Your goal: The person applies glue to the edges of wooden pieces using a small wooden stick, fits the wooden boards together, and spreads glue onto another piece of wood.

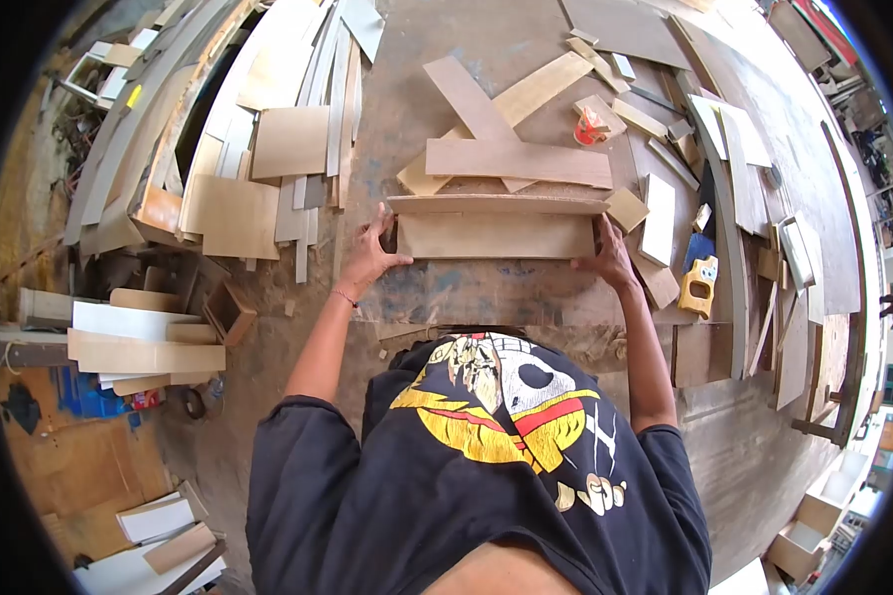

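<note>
A long, narrow wooden piece (496,236), made of a wide face and a raised strip along its far edge, lies across the worktable near its front edge. My left hand (372,250) grips its left end, with the thumb at the near corner and the fingers toward the far corner. At the right end my right hand (610,253) holds it in the same way. Just beyond it a flat board (518,163) rests over two crossed strips, one darker (469,96) and one lighter (546,91).
A yellow-handled saw (700,286) lies to the right, near a white block (657,220) and a red container (590,127). Stacked boards (291,142) stand at the left. Many offcuts lie along the right side. Box-like pieces (149,337) sit at the lower left.
</note>
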A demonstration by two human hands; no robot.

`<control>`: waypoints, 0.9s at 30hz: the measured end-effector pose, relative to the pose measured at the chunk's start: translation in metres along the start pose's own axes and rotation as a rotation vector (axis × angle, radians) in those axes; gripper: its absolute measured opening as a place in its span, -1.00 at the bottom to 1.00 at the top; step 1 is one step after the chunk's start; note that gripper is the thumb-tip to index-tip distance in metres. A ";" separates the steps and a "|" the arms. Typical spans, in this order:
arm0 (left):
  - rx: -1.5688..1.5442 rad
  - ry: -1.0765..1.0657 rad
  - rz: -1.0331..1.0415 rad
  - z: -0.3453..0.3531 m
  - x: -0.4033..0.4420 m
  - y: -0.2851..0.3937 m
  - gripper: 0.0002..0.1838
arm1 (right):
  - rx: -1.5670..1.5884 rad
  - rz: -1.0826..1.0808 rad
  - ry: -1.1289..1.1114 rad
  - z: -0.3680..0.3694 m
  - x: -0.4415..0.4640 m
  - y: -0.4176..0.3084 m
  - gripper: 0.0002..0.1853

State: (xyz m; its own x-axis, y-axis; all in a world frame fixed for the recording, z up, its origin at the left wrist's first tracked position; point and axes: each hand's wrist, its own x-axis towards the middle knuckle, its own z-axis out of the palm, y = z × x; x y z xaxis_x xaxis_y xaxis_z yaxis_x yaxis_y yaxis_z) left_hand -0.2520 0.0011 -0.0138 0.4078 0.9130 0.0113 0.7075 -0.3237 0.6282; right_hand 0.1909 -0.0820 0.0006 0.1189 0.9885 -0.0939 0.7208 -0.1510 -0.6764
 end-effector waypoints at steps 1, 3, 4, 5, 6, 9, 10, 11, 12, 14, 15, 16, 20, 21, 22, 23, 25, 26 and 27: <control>-0.029 0.027 -0.003 0.002 0.000 -0.002 0.27 | -0.002 0.007 0.001 0.002 0.001 0.003 0.26; -0.070 0.043 0.009 0.004 0.003 -0.003 0.26 | -0.025 0.000 0.020 0.004 0.002 0.008 0.25; -0.067 0.038 -0.001 0.004 0.003 -0.004 0.24 | -0.032 0.015 0.028 0.003 0.002 0.012 0.25; -0.063 0.032 -0.012 0.003 0.003 -0.004 0.23 | -0.018 0.018 0.025 0.004 0.001 0.010 0.25; -0.070 0.022 -0.001 0.003 0.003 -0.002 0.23 | -0.003 0.020 0.021 0.005 0.001 0.009 0.24; -0.030 0.018 -0.081 -0.005 0.002 0.012 0.20 | -0.034 0.006 0.017 0.004 0.001 0.009 0.25; -0.031 0.014 -0.079 -0.004 0.002 0.013 0.20 | -0.027 0.006 0.005 0.004 0.001 0.009 0.25; -0.048 0.015 -0.079 -0.004 0.002 0.012 0.21 | -0.036 0.007 0.008 0.005 0.001 0.010 0.25; -0.064 0.018 -0.080 -0.005 0.001 0.011 0.21 | -0.035 0.008 0.008 0.006 0.001 0.011 0.25; -0.066 0.021 -0.071 -0.004 0.001 0.008 0.20 | -0.049 0.005 0.010 0.006 0.002 0.011 0.24; -0.069 0.026 -0.061 -0.003 0.001 0.008 0.20 | -0.049 0.006 0.011 0.006 0.002 0.010 0.24; -0.071 0.024 -0.059 -0.004 0.002 0.007 0.20 | -0.036 -0.001 0.008 0.005 0.001 0.009 0.24; -0.051 0.015 -0.086 -0.005 0.001 0.011 0.18 | -0.002 0.007 -0.011 -0.001 -0.002 0.000 0.25; -0.048 0.015 -0.080 -0.004 0.001 0.009 0.17 | -0.003 0.011 -0.006 0.000 -0.001 0.002 0.25; -0.049 0.011 -0.073 -0.003 0.002 0.008 0.17 | 0.007 0.005 -0.001 0.002 0.000 0.006 0.25; -0.037 0.007 -0.081 -0.003 0.001 0.008 0.18 | 0.017 0.001 0.004 0.002 -0.001 0.007 0.25; -0.027 -0.005 -0.081 -0.001 -0.001 0.009 0.19 | 0.081 0.017 0.020 -0.001 -0.004 0.009 0.26; -0.046 0.015 -0.060 -0.001 -0.004 0.010 0.20 | 0.144 0.023 0.029 -0.003 -0.006 0.009 0.26; -0.067 0.039 -0.041 -0.001 -0.004 0.010 0.21 | 0.145 0.029 0.032 -0.004 -0.007 0.010 0.26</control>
State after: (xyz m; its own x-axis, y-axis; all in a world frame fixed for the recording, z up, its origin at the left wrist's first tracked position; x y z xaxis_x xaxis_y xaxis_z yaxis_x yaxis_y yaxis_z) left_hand -0.2478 -0.0056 -0.0068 0.3558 0.9344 0.0137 0.6827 -0.2699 0.6791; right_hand 0.2003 -0.0908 -0.0022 0.1617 0.9825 -0.0926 0.6113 -0.1734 -0.7722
